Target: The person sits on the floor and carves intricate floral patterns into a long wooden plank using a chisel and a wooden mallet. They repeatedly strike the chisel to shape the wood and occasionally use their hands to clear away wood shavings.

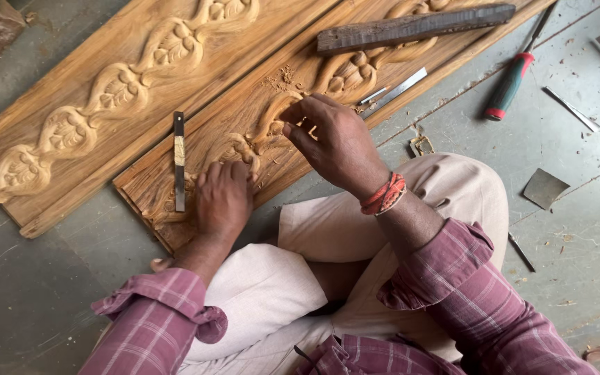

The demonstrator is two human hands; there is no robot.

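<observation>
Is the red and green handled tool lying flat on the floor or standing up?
Lying flat. The red and green handled tool rests lengthwise on the grey floor, right of the carved wooden boards, untouched by either hand.

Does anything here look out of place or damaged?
Nothing looks damaged. Wood chips lie on the nearer carved panel by the right hand, and the loose chisels lie scattered. The left hand rests on the panel.
</observation>
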